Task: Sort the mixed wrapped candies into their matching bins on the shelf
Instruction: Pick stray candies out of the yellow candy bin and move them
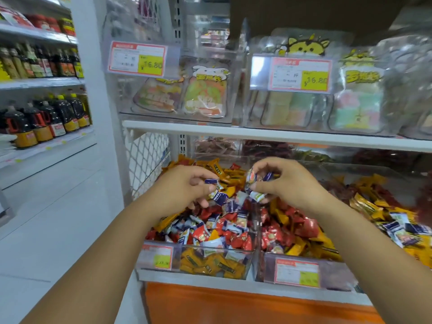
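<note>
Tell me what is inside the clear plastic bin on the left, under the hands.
The clear plastic bin holds mixed wrapped candies: red, blue-and-white and orange-yellow ones. The left hand and right hand cover candies beneath; deeper layers are hidden.

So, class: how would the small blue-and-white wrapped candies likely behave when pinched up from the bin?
Probably light: the left hand and right hand each pinch several blue-and-white candies with fingertips alone. The glossy wrappers look slippery, so some may drop. Loosely heaped, neighbours would likely slide when disturbed.
</note>
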A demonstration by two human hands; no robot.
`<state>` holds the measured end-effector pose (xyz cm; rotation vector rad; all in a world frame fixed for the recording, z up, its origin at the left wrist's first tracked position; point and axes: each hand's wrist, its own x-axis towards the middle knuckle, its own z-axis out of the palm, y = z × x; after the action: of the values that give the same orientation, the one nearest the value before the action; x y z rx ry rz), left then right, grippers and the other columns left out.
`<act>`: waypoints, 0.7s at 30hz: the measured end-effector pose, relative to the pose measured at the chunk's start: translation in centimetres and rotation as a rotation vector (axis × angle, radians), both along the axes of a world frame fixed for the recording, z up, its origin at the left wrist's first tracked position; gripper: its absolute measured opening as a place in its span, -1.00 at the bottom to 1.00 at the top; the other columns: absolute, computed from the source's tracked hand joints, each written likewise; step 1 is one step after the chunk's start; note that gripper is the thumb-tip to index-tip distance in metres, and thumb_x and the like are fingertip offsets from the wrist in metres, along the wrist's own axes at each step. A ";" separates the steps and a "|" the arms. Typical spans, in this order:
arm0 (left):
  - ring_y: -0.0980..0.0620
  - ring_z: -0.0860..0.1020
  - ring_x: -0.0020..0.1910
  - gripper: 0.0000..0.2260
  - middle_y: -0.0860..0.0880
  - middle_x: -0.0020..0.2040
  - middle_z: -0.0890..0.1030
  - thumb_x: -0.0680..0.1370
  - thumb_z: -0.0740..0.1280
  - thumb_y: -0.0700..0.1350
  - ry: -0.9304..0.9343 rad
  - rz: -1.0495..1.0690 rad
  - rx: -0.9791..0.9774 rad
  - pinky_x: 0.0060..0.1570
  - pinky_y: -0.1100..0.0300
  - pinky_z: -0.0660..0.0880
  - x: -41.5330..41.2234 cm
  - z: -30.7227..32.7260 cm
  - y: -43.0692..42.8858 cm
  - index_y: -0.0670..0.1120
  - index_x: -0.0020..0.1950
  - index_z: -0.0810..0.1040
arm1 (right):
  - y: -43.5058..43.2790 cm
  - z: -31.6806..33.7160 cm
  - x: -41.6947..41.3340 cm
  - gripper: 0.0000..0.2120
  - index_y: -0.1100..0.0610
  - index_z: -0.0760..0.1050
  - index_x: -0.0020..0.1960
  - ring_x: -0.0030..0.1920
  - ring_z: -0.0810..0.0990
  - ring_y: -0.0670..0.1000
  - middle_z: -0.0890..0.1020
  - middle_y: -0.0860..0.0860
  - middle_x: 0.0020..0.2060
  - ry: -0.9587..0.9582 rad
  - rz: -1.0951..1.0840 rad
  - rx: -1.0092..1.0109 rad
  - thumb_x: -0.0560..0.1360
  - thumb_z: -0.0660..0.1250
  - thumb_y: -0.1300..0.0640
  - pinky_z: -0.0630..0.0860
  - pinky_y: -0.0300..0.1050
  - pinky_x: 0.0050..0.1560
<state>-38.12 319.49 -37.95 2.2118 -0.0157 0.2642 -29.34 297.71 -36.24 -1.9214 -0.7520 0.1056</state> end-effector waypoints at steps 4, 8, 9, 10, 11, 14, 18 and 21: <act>0.08 0.66 -0.24 -0.83 0.03 -0.29 0.67 0.57 0.35 -0.09 -0.056 -0.068 -0.099 -0.31 0.27 0.52 2.3 0.2 -4.7 0.06 0.15 0.59 | -5.8 0.5 1.7 -0.88 0.16 0.62 -0.15 -0.31 0.59 -0.04 0.60 0.01 -0.31 0.024 -0.152 0.068 0.37 0.51 0.31 0.65 -0.03 -0.26; 0.21 0.59 -0.40 -0.84 0.10 -0.39 0.63 0.55 0.37 -0.15 -0.111 -0.168 -0.146 -0.41 0.35 0.45 6.1 0.4 -12.3 -0.01 0.11 0.61 | -12.0 -0.1 3.8 -0.87 0.17 0.62 -0.15 -0.35 0.56 -0.06 0.60 0.05 -0.32 0.015 -0.312 0.027 0.36 0.51 0.33 0.64 0.01 -0.28; 0.21 0.59 -0.40 -0.84 0.09 -0.38 0.62 0.55 0.37 -0.16 -0.110 -0.200 -0.148 -0.42 0.34 0.45 7.1 0.4 -14.3 -0.04 0.12 0.61 | -13.5 -0.4 4.4 -0.86 0.13 0.63 -0.17 -0.33 0.56 -0.03 0.61 0.07 -0.32 0.005 -0.354 -0.007 0.35 0.52 0.31 0.64 0.09 -0.23; 0.21 0.59 -0.41 -0.84 0.08 -0.37 0.61 0.55 0.37 -0.16 -0.107 -0.234 -0.134 -0.42 0.33 0.44 8.2 0.3 -16.3 -0.05 0.13 0.61 | -14.9 -0.7 5.0 -0.85 0.10 0.63 -0.18 -0.32 0.55 -0.01 0.62 0.07 -0.32 -0.011 -0.401 -0.042 0.34 0.53 0.29 0.61 0.14 -0.19; 0.22 0.57 -0.43 -0.84 0.07 -0.36 0.60 0.55 0.37 -0.15 -0.105 -0.267 -0.111 -0.42 0.34 0.42 9.2 0.2 -18.2 -0.06 0.13 0.61 | -16.2 -0.9 5.6 -0.84 0.07 0.63 -0.18 -0.31 0.54 0.00 0.63 0.07 -0.31 -0.028 -0.444 -0.074 0.33 0.54 0.28 0.60 0.15 -0.17; 0.28 0.50 -0.51 -0.84 0.07 -0.38 0.58 0.56 0.36 -0.11 -0.114 -0.323 -0.031 -0.46 0.41 0.31 11.8 0.2 -23.2 -0.02 0.13 0.62 | -19.8 -1.6 7.1 -0.80 0.16 0.64 -0.05 -0.33 0.55 -0.02 0.68 0.13 -0.19 -0.047 -0.541 -0.099 0.35 0.53 0.30 0.56 -0.12 -0.36; 0.05 0.61 -0.30 -0.82 -0.04 -0.29 0.63 0.55 0.36 -0.07 -0.111 -0.302 0.062 -0.24 0.28 0.44 14.4 -0.1 -27.3 0.01 0.14 0.63 | -23.2 -2.5 8.3 -0.82 0.19 0.61 -0.05 -0.33 0.60 -0.02 0.68 0.11 -0.15 -0.067 -0.623 -0.113 0.37 0.51 0.32 0.52 -0.29 -0.42; 0.05 0.62 -0.12 -0.73 0.03 -0.10 0.66 0.52 0.40 -0.05 -0.059 -0.286 0.132 0.03 0.14 0.53 15.7 -0.7 -28.3 0.06 0.22 0.59 | -24.4 -3.0 8.7 -0.81 0.14 0.63 -0.06 -0.24 0.67 0.07 0.67 0.09 -0.16 -0.041 -0.638 -0.144 0.36 0.52 0.30 0.62 -0.09 -0.23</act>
<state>-22.41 291.22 -38.66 2.2968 -0.3892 0.1725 -20.65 273.30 -39.24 -2.2176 -0.1317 -0.2814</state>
